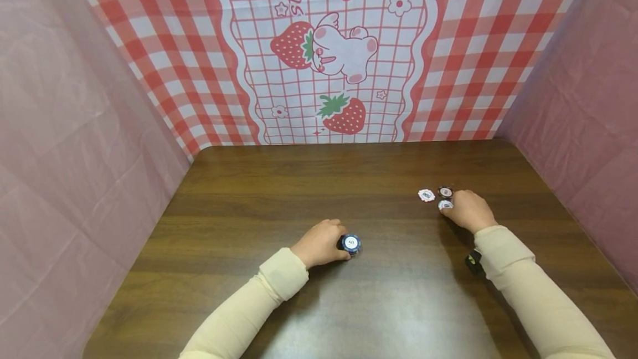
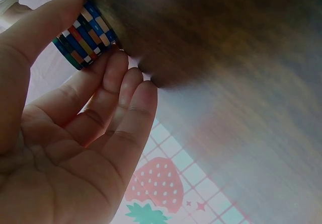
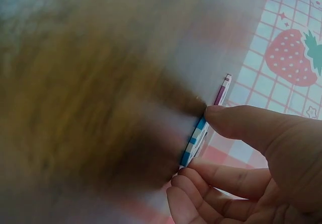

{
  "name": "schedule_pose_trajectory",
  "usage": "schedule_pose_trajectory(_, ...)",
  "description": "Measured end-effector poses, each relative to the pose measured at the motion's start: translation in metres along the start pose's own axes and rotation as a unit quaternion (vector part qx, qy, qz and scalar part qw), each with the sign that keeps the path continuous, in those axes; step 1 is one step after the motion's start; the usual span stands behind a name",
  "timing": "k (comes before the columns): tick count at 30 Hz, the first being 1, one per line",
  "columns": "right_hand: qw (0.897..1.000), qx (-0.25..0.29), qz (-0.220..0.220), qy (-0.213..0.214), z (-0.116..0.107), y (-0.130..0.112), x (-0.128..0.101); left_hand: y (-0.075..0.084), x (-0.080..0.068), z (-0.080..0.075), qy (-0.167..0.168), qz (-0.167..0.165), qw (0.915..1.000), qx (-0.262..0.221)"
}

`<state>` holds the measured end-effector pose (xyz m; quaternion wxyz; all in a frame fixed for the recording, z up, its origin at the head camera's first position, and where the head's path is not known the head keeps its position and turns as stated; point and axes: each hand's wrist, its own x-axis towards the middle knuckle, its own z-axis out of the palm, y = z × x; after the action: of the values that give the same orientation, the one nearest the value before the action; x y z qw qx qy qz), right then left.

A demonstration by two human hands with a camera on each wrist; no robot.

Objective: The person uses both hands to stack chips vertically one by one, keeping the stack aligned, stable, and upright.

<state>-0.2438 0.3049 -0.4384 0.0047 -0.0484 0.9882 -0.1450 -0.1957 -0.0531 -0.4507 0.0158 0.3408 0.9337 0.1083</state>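
Note:
My left hand (image 1: 321, 244) grips a short stack of poker chips (image 1: 351, 244) near the middle of the table, the top one blue with a white centre marked 50. Striped edges of several chips (image 2: 86, 36) show between thumb and fingers in the left wrist view. Farther right, my right hand (image 1: 469, 209) pinches a blue-and-white poker chip (image 3: 193, 142) by its edge, low at the tabletop. Just beyond it lies a dark-rimmed chip (image 1: 446, 192), with a white-and-pink chip (image 1: 426, 195) flat to its left.
The brown wooden table (image 1: 239, 198) runs back to a red-and-white checked cloth (image 1: 478, 54) with strawberry prints. Pink fabric walls stand on the left (image 1: 85, 126) and right (image 1: 578, 104). A small black device (image 1: 473, 262) sits under the right cuff.

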Motion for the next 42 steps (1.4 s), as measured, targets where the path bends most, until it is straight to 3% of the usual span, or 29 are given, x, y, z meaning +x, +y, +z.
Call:
schedule_pose_trajectory(10,1.000,0.017,0.005,-0.003,-0.001,-0.001,-0.001,0.000,0.000,0.000,-0.002,-0.002,1.0000,-0.001)
schedule_pose_trajectory(15,1.000,0.022,-0.013,0.005,-0.004,-0.006,-0.002,0.000,0.001,0.001,-0.001,-0.002,1.0000,-0.001)
schedule_pose_trajectory(42,0.987,0.055,-0.129,0.074,-0.005,-0.090,-0.014,0.000,0.001,0.000,-0.001,0.005,1.0000,0.004)
